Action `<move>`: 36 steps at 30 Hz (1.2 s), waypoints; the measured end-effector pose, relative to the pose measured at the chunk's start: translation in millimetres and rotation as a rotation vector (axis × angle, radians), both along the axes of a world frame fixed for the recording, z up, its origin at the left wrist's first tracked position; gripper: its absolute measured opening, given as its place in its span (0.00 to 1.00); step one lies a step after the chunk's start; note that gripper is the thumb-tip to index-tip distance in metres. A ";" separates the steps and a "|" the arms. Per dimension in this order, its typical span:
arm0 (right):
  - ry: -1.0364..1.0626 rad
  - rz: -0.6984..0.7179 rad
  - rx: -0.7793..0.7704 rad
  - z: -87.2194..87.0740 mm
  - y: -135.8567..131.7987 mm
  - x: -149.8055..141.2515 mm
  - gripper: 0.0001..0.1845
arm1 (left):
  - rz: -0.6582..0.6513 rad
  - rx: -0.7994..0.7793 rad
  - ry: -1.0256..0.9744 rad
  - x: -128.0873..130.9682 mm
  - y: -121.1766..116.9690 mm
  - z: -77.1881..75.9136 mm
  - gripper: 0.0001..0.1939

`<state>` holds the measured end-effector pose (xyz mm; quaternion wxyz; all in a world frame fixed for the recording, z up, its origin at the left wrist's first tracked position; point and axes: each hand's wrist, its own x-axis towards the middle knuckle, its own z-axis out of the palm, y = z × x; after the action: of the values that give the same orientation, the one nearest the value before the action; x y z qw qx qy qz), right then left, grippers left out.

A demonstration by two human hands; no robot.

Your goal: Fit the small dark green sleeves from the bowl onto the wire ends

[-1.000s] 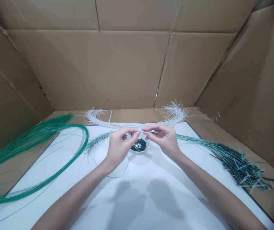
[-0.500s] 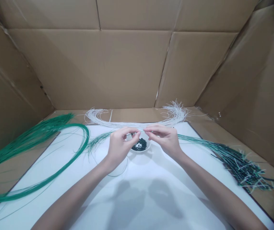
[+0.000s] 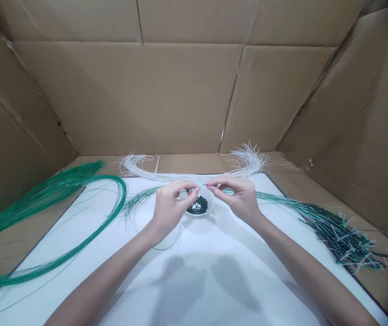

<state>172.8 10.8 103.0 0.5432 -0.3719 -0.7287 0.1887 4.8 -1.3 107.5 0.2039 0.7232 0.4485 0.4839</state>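
Whitish thread (image 3: 203, 185) is running left to right between the fingers of the left hand (image 3: 170, 203) and the right hand (image 3: 237, 198), both seeming to be pinching it, neither hand being clearly nearer. Below it, toward the far edge of the table (image 3: 197, 244), one white bowl (image 3: 210, 202) is holding dark beads (image 3: 198, 210).
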 end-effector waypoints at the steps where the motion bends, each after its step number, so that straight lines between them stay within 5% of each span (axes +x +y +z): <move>1: 0.004 0.002 0.000 -0.3 0.2 0.0 0.04 | -0.004 0.002 -0.001 -0.1 -0.1 0.0 0.06; 8: 0.118 0.054 -0.125 -5.8 3.5 -1.1 0.03 | 0.011 0.014 -0.017 0.6 -0.6 -0.4 0.06; 16: 0.209 0.101 -0.192 -7.3 3.2 -3.2 0.14 | -0.002 0.042 0.006 0.7 -0.9 0.0 0.06; 30: 0.031 -0.037 -0.116 -12.5 9.0 -4.0 0.08 | -0.022 -0.025 0.099 -4.2 13.6 -7.3 0.10; 36: 0.030 -0.057 -0.180 -22.2 17.8 -5.0 0.09 | -0.139 -0.093 0.200 -18.1 31.4 -10.7 0.09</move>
<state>167.8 28.6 80.8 0.5235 -0.4368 -0.6898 0.2435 -13.3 30.1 96.8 0.2246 0.7869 0.4376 0.3727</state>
